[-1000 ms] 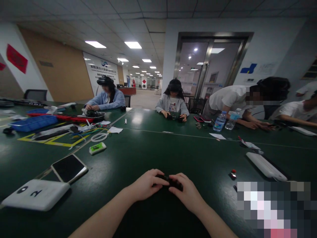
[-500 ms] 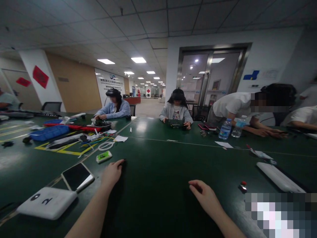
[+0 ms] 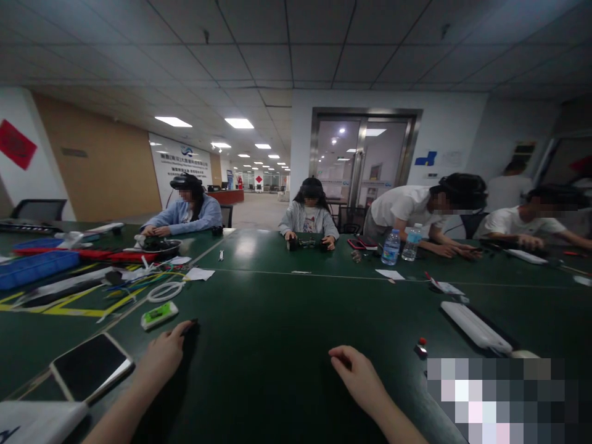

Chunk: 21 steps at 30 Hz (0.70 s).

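Now the left hand [image 3: 161, 354] and the right hand [image 3: 358, 370] are sitting well apart, whereas one second ago they were meeting around something dark at the lower centre. At the lower left, the left hand is reaching forward with a finger nearly straight, and a small dark piece [image 3: 189, 328] is showing at its fingertip (whether pinched or merely touched, I cannot tell). Just beyond this hand, a green-and-white box [image 3: 160, 315] is lying on the green table [image 3: 259, 370], and a dark-screened device [image 3: 91, 367] is resting nearer the left edge. Right of lower centre, the right hand is curling loosely, half spread, with nothing showing in its grasp. Farther right, a small red-topped object [image 3: 421, 348] is standing near a long white case [image 3: 476, 327].
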### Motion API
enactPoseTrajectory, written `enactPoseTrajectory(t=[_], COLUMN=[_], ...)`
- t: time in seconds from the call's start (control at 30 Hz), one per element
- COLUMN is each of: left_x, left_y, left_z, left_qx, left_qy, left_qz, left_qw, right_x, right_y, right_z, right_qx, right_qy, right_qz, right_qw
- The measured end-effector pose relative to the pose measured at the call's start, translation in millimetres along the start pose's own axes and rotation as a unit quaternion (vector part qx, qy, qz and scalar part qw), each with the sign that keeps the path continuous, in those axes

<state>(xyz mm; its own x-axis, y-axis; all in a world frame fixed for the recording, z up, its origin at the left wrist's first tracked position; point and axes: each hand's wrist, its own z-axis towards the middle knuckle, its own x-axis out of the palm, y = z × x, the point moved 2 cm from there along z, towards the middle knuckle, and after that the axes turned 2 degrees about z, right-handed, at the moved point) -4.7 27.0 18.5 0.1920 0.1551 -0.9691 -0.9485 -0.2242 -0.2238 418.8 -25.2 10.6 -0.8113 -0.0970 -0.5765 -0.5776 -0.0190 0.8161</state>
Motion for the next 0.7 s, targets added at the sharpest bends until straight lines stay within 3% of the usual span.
enactPoseTrajectory(t=[0.27,0.7], left_x=[-5.6,3.3], left_y=[13.7,16.0], left_z=[-4.5,2.5], left_qx=[-0.020,-0.027], left_qy=[-0.010,-0.029], left_qz=[-0.098,-0.110], left_qw=[0.995,0.993], right_x=[-0.5,-2.2], right_y=[0.1,4.1], right_z=[-0.2,-2.9], right_qx=[0.006,0.008], right_qy=[0.000,0.018], right_qz=[0.000,-0.006], right_qw=[1.000,1.000])
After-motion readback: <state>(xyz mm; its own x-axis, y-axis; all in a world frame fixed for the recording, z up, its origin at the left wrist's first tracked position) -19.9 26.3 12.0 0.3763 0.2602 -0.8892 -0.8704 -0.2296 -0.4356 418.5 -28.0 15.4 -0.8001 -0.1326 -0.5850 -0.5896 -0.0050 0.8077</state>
